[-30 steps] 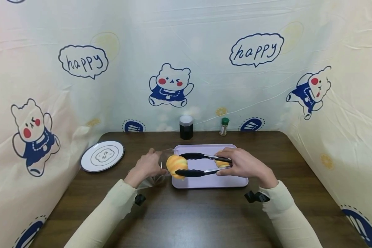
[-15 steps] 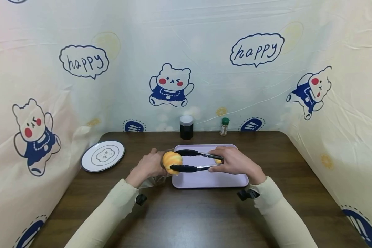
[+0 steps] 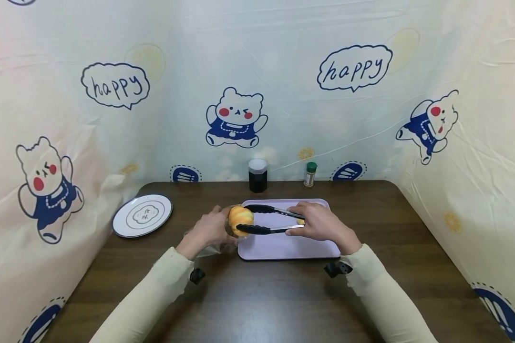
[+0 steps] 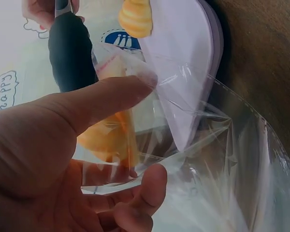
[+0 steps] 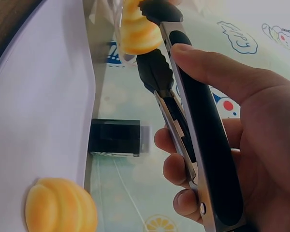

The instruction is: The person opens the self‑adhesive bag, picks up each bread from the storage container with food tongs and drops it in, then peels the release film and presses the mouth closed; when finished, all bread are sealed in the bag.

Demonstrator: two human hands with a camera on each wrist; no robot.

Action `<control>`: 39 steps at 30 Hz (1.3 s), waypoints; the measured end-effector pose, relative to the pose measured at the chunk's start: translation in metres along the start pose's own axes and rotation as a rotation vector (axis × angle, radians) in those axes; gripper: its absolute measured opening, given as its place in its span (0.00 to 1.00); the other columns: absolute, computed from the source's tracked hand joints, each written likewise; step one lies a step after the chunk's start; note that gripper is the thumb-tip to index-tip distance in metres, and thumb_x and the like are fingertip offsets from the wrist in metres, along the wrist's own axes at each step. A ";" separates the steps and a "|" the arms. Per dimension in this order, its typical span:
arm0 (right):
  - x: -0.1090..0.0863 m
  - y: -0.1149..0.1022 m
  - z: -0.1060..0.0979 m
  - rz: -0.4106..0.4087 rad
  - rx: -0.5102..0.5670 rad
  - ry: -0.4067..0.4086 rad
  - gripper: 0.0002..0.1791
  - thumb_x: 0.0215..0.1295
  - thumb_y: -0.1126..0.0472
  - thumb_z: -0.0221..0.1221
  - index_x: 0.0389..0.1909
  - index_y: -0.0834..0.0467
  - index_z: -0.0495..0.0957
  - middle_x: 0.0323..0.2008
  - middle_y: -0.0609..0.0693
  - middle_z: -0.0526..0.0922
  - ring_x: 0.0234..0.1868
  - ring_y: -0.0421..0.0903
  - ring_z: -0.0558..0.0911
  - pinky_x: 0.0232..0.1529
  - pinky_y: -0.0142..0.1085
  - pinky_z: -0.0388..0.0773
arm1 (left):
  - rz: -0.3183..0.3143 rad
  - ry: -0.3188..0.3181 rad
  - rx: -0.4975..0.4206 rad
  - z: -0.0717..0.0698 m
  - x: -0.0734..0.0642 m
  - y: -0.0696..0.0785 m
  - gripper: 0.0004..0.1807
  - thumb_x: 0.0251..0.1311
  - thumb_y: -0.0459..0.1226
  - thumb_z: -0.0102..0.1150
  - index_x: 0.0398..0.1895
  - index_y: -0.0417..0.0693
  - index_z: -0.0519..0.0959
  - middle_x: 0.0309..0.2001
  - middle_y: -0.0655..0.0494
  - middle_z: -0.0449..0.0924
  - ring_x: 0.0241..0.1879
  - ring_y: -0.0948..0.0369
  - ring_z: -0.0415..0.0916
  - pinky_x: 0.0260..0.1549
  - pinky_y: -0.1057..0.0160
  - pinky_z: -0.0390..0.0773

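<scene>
My right hand (image 3: 319, 223) grips a pair of black-and-silver tongs (image 3: 263, 230). Between their black tips is a yellow-orange, ridged bread roll (image 3: 241, 220), held above the left end of the lilac tray (image 3: 292, 248). A clear plastic bag (image 4: 217, 159) is in my left hand (image 3: 209, 228), its mouth spread by the thumb and fingers. The left wrist view shows the roll partly behind the bag's film and thumb, at the mouth. On the tray's right side lies another bread roll (image 5: 60, 205), mostly covered by my right hand in the head view.
At the back of the dark wooden table (image 3: 257, 295) stand a dark jar with a white lid (image 3: 257, 176) and a small green-capped shaker (image 3: 310, 175). A white plate with a dark rim (image 3: 142, 216) lies at the left. A printed curtain surrounds the table's back and sides.
My right hand has moved left with the tongs, bringing the roll to the bag's mouth by my left hand. In the last half second the roll has shifted only slightly.
</scene>
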State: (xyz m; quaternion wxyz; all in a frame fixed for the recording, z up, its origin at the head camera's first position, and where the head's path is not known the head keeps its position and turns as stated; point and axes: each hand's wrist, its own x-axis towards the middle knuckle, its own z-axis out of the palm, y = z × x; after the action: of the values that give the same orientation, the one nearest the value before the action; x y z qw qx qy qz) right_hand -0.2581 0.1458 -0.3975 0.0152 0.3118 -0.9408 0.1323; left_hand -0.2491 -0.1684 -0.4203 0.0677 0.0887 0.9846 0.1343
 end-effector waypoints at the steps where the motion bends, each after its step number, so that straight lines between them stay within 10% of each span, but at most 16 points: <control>1: 0.000 0.000 0.000 0.005 -0.002 -0.002 0.38 0.57 0.37 0.67 0.62 0.57 0.78 0.56 0.55 0.83 0.55 0.53 0.83 0.57 0.50 0.79 | -0.001 -0.001 0.004 0.000 0.000 0.000 0.53 0.41 0.53 0.80 0.71 0.44 0.66 0.55 0.41 0.72 0.37 0.48 0.78 0.41 0.43 0.83; 20: 0.002 -0.007 0.002 0.023 -0.003 0.008 0.37 0.56 0.38 0.68 0.62 0.56 0.78 0.54 0.55 0.84 0.52 0.51 0.84 0.54 0.49 0.81 | -0.088 -0.003 -0.030 0.002 0.000 0.003 0.61 0.38 0.74 0.67 0.71 0.48 0.64 0.61 0.43 0.72 0.46 0.47 0.76 0.50 0.40 0.80; 30: 0.002 -0.010 0.005 0.036 -0.015 0.011 0.38 0.55 0.37 0.69 0.62 0.55 0.79 0.54 0.53 0.84 0.51 0.50 0.84 0.54 0.48 0.81 | 0.026 0.048 -0.039 0.003 0.002 0.001 0.49 0.44 0.45 0.80 0.71 0.43 0.66 0.55 0.42 0.74 0.44 0.50 0.77 0.47 0.44 0.82; 39: 0.002 -0.013 0.004 0.026 -0.049 0.017 0.38 0.55 0.37 0.69 0.62 0.54 0.78 0.54 0.53 0.84 0.51 0.50 0.84 0.52 0.47 0.82 | 0.085 0.046 0.043 -0.002 0.000 -0.002 0.45 0.48 0.45 0.77 0.70 0.43 0.68 0.59 0.41 0.75 0.50 0.47 0.78 0.49 0.43 0.81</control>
State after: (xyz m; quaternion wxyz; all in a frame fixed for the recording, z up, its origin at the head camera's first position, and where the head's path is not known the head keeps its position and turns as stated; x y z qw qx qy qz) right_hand -0.2515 0.1339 -0.3980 0.0291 0.2981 -0.9475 0.1120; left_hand -0.2495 -0.1709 -0.4187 0.0372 0.1288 0.9839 0.1178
